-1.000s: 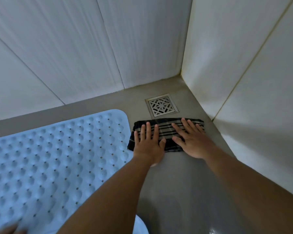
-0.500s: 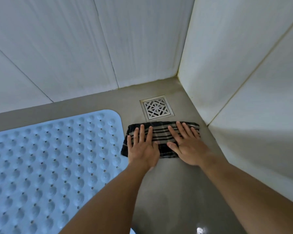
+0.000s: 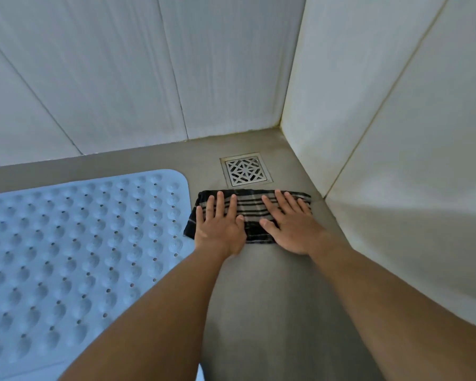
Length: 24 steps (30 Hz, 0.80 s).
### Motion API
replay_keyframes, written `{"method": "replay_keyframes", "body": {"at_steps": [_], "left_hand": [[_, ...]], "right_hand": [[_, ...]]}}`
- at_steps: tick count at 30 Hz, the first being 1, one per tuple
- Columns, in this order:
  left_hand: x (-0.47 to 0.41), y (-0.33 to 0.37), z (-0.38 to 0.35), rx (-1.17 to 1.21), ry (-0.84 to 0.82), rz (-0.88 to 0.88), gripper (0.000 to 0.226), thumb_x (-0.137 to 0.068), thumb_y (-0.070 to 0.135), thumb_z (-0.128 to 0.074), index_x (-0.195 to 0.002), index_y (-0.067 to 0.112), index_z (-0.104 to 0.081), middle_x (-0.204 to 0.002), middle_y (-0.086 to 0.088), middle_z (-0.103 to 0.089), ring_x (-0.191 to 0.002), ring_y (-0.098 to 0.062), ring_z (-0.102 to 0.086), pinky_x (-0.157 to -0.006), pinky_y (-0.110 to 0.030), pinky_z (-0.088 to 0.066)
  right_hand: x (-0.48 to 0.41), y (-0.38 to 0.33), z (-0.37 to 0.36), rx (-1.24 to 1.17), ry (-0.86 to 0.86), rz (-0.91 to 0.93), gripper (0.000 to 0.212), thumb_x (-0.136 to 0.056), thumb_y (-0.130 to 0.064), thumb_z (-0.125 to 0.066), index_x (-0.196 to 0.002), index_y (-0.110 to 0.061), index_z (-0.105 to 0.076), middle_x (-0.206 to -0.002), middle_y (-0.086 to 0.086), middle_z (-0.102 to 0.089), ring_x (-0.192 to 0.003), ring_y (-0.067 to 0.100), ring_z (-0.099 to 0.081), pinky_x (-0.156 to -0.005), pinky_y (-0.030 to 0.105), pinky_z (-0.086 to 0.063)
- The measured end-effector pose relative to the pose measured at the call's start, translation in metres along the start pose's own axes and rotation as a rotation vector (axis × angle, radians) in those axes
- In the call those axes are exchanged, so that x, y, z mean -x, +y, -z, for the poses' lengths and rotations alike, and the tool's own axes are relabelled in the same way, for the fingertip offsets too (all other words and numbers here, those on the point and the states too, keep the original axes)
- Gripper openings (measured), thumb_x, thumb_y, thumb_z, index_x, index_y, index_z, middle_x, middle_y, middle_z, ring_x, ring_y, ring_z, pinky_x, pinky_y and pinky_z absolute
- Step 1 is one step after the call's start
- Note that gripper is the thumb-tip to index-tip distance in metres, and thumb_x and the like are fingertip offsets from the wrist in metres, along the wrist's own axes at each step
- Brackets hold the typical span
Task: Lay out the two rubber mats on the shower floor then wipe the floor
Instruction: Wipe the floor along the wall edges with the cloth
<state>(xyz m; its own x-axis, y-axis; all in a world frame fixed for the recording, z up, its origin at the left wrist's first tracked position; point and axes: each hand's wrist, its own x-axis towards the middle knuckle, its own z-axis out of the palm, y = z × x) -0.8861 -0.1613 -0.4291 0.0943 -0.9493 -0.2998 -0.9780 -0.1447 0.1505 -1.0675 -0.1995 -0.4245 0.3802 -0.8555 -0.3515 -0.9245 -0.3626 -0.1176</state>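
A folded black cloth with pale stripes (image 3: 249, 209) lies flat on the grey shower floor (image 3: 280, 303), just in front of the drain. My left hand (image 3: 220, 228) presses its left half with straight fingers. My right hand (image 3: 291, 225) presses its right half the same way. A pale blue rubber mat (image 3: 74, 243) with raised bumps and small holes lies flat on the floor to the left, its right edge close to the cloth. Only this one mat is plainly in view.
A square metal drain grate (image 3: 245, 171) sits in the floor just beyond the cloth. White tiled walls (image 3: 396, 133) meet in a corner behind and to the right, close to the cloth's right end.
Both hands have stayed flat on the cloth. Cloth and hands sit slightly lower and further left in the view relative to the drain, as the head shifted.
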Motion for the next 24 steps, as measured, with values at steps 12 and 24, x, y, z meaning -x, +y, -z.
{"method": "replay_keyframes", "body": {"at_steps": [12, 24], "left_hand": [[0.033, 0.025, -0.009, 0.059, -0.037, 0.133, 0.059, -0.105, 0.042, -0.009, -0.155, 0.029, 0.018, -0.163, -0.002, 0.025, -0.150, -0.023, 0.022, -0.121, -0.050, 0.014], [0.104, 0.051, -0.030, 0.057, -0.058, 0.112, 0.059, -0.105, 0.042, -0.009, -0.155, 0.028, 0.020, -0.162, -0.004, 0.028, -0.150, -0.025, 0.024, -0.121, -0.051, 0.013]], "right_hand": [[0.019, 0.016, -0.007, 0.058, -0.014, 0.087, 0.062, -0.100, -0.063, -0.008, -0.154, -0.043, 0.016, -0.164, -0.002, 0.023, -0.151, 0.018, 0.020, -0.123, 0.041, 0.009], [0.093, 0.025, -0.026, 0.063, -0.051, 0.087, 0.061, -0.101, -0.062, -0.009, -0.153, -0.043, 0.018, -0.163, -0.002, 0.026, -0.150, 0.017, 0.023, -0.122, 0.041, 0.011]]}}
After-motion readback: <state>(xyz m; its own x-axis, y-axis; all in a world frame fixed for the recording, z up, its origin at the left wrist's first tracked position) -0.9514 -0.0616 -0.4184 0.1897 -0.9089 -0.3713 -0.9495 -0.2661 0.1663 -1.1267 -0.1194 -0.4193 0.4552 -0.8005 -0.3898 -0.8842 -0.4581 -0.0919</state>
